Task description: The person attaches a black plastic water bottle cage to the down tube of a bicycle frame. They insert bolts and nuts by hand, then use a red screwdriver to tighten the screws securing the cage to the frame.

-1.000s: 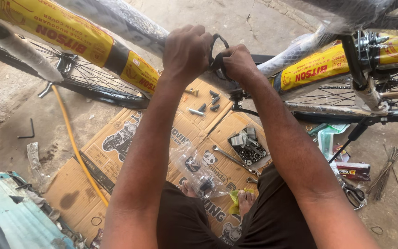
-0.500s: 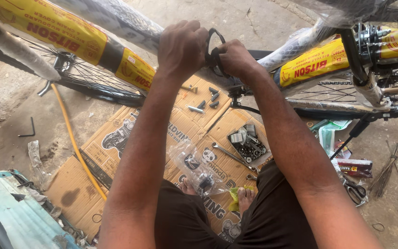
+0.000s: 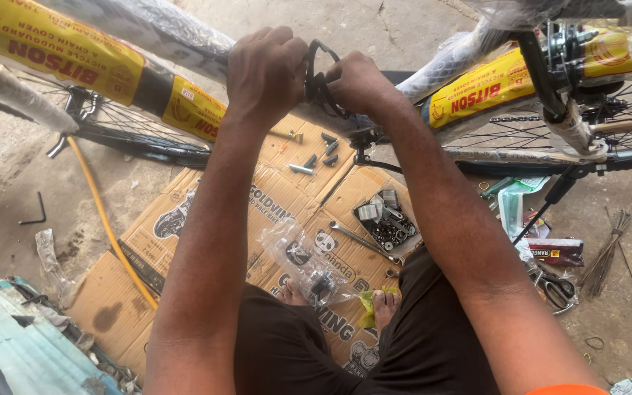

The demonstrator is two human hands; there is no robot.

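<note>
Both hands grip a thin black metal clamp loop (image 3: 321, 77) standing roughly upright between them, left hand (image 3: 266, 69) with fingers curled shut, right hand (image 3: 356, 82) pinching it, against the plastic-wrapped bicycle frame (image 3: 440, 62).

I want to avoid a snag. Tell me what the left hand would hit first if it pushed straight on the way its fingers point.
The left hand has its fingers curled rightward onto the black ring. Going straight on, it would likely meet that ring at once, then the right hand just beyond; depth is hard to judge.
</note>
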